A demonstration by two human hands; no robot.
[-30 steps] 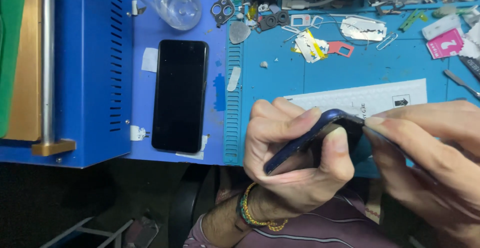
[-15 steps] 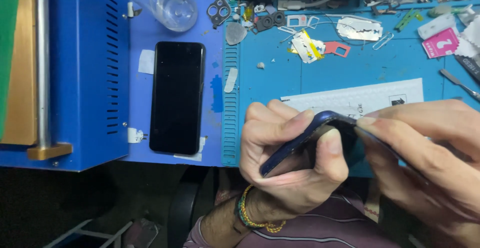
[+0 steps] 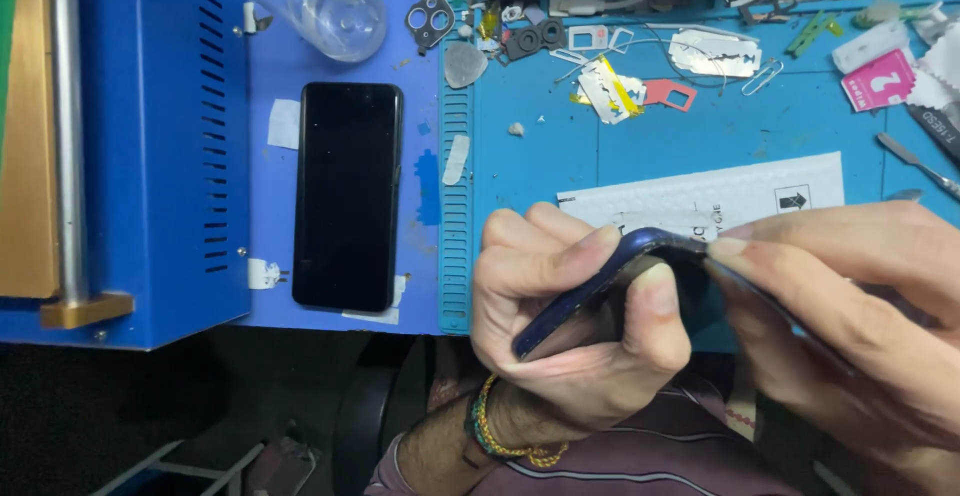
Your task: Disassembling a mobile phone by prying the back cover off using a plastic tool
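Little has moved since a second ago: both hands stay low at the right with the dark blue phone frame between them, and the black phone on the blue machine lies where it did.

Nearest, the left hand grips the frame edge-on, fingers curled over its far side and the thumb pressed on the near side, clamped tight on it. The right hand meets it from the right, fingers together and pinched on the frame's upper right corner; whether a thin tool sits under them I cannot tell. The frame hangs above the near edge of the tabletop, touching nothing but the hands. A braided wristband circles the left wrist.

Done well, I judge, the step wants the left hand holding steady while the right works along the seam with light, even pressure, no twisting, so the thin edge does not bend.

Farther off, one white padded envelope lies on the blue mat, just past the hands. To the left, one black phone lies face up on one blue machine, well apart from the hands. Farther still stand one clear plastic cup, one black camera ring, one grey pick, one red card tray, one pink packet and one paper clip. Smaller scraps are too many and too tiny to count.
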